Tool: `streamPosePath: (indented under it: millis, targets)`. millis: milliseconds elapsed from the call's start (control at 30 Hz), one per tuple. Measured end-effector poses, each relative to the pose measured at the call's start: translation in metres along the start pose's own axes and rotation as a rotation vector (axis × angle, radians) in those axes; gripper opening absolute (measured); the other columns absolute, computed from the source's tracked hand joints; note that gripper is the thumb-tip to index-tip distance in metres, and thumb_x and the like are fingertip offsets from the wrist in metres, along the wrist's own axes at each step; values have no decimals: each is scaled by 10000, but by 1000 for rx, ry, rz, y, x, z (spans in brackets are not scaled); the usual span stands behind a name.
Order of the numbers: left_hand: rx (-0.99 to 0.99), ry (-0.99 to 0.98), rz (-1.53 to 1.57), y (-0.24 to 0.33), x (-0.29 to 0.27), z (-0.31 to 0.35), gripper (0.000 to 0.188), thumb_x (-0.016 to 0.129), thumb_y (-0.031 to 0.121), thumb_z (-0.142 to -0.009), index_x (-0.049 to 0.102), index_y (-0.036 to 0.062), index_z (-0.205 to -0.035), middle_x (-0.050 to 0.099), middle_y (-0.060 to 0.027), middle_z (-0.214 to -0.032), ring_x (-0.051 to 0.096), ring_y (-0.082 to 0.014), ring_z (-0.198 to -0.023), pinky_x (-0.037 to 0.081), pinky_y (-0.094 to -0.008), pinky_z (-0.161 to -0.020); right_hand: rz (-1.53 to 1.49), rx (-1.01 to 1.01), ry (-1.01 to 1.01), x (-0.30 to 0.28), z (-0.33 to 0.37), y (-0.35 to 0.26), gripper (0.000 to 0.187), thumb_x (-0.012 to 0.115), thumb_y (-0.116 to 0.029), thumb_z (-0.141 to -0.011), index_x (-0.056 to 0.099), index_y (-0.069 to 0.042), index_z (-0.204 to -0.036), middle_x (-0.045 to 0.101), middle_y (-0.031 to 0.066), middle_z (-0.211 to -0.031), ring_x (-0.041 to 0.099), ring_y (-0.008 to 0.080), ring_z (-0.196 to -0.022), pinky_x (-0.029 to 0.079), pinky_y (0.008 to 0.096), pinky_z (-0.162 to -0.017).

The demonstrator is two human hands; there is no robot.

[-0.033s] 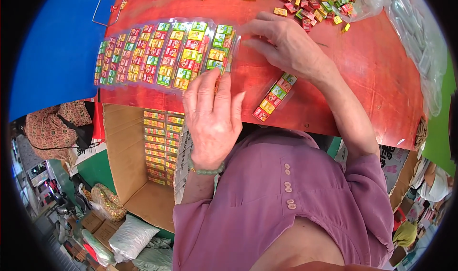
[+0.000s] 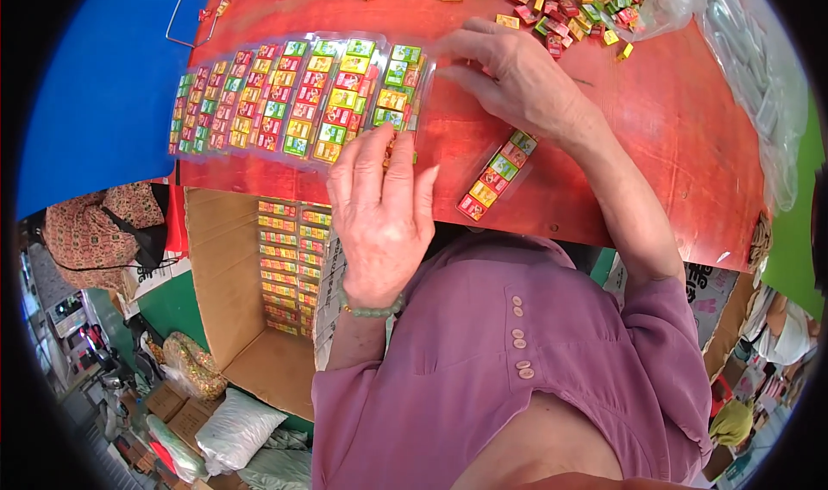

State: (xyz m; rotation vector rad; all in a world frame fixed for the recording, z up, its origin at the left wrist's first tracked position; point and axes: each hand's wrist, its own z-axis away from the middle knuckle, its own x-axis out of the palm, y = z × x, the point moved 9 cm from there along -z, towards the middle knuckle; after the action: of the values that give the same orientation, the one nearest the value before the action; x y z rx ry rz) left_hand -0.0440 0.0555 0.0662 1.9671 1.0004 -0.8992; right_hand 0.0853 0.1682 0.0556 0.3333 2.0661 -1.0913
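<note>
Left hand [image 2: 379,218] shifted slightly, filled tray [image 2: 422,91] partly beneath.

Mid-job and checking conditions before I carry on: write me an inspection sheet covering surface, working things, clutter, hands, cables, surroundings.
Surface: red table, streaked finish.
Working things: clear trays of small boxes, in a row; one strip lies apart, angled, near the front edge.
Clutter: loose boxes heaped at the far side; clear bag at right.
Hands: left hand over the rightmost tray's near end; right hand beside its far end, contact unclear.
Cables: nothing seen for certain.
Surroundings: open carton below, holding filled trays; white sack at lower left.
</note>
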Motion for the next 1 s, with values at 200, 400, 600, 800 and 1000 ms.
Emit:
streamPosePath:
  millis: [200, 400, 600, 800, 1000]
  targets:
    - [-14, -45, -31, -5, 3, -2, 359, 723, 96, -850, 651, -23, -1180, 601, -166, -1270, 551, -350, -1229, 456, -458, -993, 476, 35, 162, -7, 0, 22, 214, 682, -137, -874, 646, -42, -1062, 602, 144, -948, 622, 341, -893, 515, 431, -770]
    - [-23, -89, -3, -6, 7, -10, 378, 699, 97, -868, 631, -28, -1218, 586, -175, -1306, 515, -363, -1280, 444, -463, -1020, 442, 148, 118, -11, 7, 54, 164, 677, -149, -876, 642, -43, -997, 597, 146, -961, 609, 357, -914, 502, 443, -787]
    - [-8, -236, -70, 4, 26, -23, 494, 640, 167, -908, 514, -31, -1343, 470, -205, -1430, 375, -362, -1404, 352, -491, -1127, 610, 92, 219, -18, 11, 44, 223, 666, -157, -890, 644, -68, -1093, 622, 103, -1036, 597, 324, -1003, 493, 437, -845]
    - [24, -277, -137, 5, 37, -26, 498, 606, 194, -918, 503, -36, -1347, 422, -201, -1471, 369, -370, -1404, 338, -512, -1135, 782, 147, 139, -21, 15, 52, 280, 656, -218, -904, 651, -110, -1163, 639, 61, -1127, 592, 286, -1045, 466, 440, -882]
    - [33, -265, -128, 4, 37, -26, 469, 584, 150, -911, 510, -39, -1334, 424, -199, -1466, 379, -373, -1397, 348, -520, -1128, 783, 178, 179, -27, 17, 57, 259, 649, -208, -909, 650, -120, -1153, 639, 58, -1105, 591, 283, -1041, 467, 436, -872]
